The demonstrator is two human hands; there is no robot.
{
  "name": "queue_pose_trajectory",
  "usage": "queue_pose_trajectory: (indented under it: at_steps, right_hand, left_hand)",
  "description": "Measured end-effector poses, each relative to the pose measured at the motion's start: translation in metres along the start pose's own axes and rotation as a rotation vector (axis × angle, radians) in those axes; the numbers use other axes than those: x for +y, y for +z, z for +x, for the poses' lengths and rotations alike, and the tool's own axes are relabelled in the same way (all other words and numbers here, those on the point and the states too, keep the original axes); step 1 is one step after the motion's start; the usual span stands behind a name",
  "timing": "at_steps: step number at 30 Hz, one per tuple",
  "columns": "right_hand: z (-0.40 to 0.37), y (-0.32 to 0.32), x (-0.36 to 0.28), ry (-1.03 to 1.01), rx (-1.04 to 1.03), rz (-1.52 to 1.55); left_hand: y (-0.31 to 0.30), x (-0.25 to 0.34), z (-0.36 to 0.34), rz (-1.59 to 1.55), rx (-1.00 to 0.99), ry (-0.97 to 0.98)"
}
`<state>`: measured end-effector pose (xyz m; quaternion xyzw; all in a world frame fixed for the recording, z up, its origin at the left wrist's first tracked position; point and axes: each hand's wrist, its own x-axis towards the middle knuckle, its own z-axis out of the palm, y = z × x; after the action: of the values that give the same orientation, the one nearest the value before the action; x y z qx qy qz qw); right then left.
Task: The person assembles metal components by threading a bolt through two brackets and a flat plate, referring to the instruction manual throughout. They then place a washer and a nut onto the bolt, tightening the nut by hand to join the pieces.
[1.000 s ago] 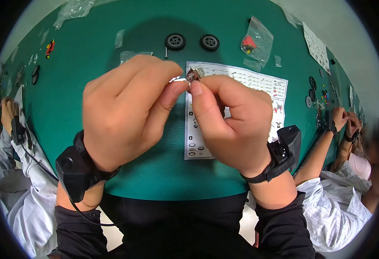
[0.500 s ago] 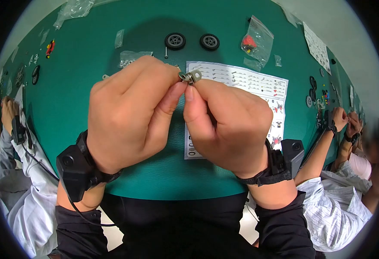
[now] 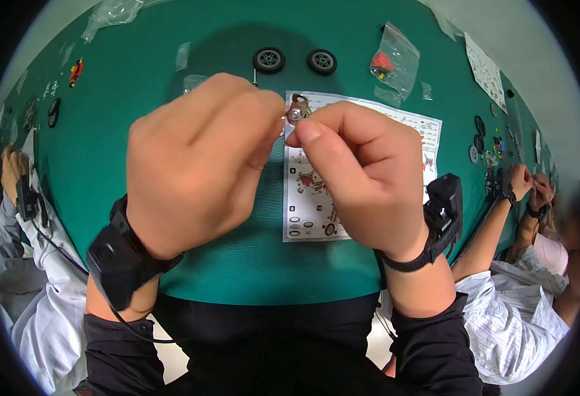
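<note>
Between my two hands is a small silvery metal bracket with holes in it. My right hand pinches its lower end between thumb and forefinger. My left hand is closed, its fingertips at the bracket's left side; what they hold, if anything, is hidden. Below and behind the hands lies a printed instruction sheet with small drawings. Beyond them are two black wheels with grey spoked rims, and an upright-looking metal screw, partly covered by my left hand.
A plastic bag with red parts lies at the back right, a small clear bag behind my left hand. Co-workers' hands are at both sides. Loose parts lie at the left, and wheels at the right.
My right hand has turned, its thumb now facing up, and the bracket has rotated with it. My left hand has shifted slightly left, away from the right fingertips.
</note>
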<state>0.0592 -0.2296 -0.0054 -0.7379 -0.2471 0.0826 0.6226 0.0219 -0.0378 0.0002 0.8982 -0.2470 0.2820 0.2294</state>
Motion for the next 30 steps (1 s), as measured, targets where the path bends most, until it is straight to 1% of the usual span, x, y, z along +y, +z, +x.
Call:
queue_pose_trajectory:
  at_steps: [2, 5, 7, 10, 13, 16, 20, 22, 25, 28, 30]
  right_hand:
    - [0.002, -0.007, -0.002, 0.045, -0.092, 0.138]
    - [0.003, -0.011, -0.006, 0.123, -0.208, 0.330]
    - [0.002, -0.012, -0.009, 0.168, -0.265, 0.401]
    - [-0.001, -0.011, -0.013, 0.208, -0.303, 0.410]
    - [0.001, -0.014, -0.013, 0.171, -0.352, 0.406]
    - [0.002, -0.015, -0.015, 0.186, -0.357, 0.430]
    - [0.002, -0.013, -0.014, 0.182, -0.345, 0.484]
    - [0.001, -0.011, -0.012, 0.156, -0.331, 0.496]
    - [0.000, -0.010, -0.008, 0.170, -0.326, 0.574]
    - [0.001, -0.009, -0.007, 0.151, -0.311, 0.546]
    - [0.001, -0.010, -0.008, 0.178, -0.307, 0.505]
  left_hand:
    - [0.004, 0.007, -0.001, -0.311, 0.061, -0.193]
    - [-0.004, 0.005, 0.000, -0.596, -0.035, -0.313]
    - [-0.002, -0.004, 0.000, -0.722, -0.068, -0.248]
    - [-0.005, -0.013, -0.001, -0.852, -0.146, -0.183]
    - [-0.003, -0.011, -0.003, -0.980, -0.128, -0.233]
    - [0.000, -0.010, -0.005, -1.034, -0.090, -0.263]
    - [0.000, -0.006, -0.004, -0.988, -0.074, -0.284]
    - [0.001, -0.003, -0.003, -0.972, -0.048, -0.289]
    - [0.006, 0.000, -0.003, -0.973, 0.016, -0.292]
    - [0.005, 0.006, -0.003, -1.000, 0.053, -0.345]
    - [0.003, 0.010, -0.003, -1.026, 0.066, -0.396]
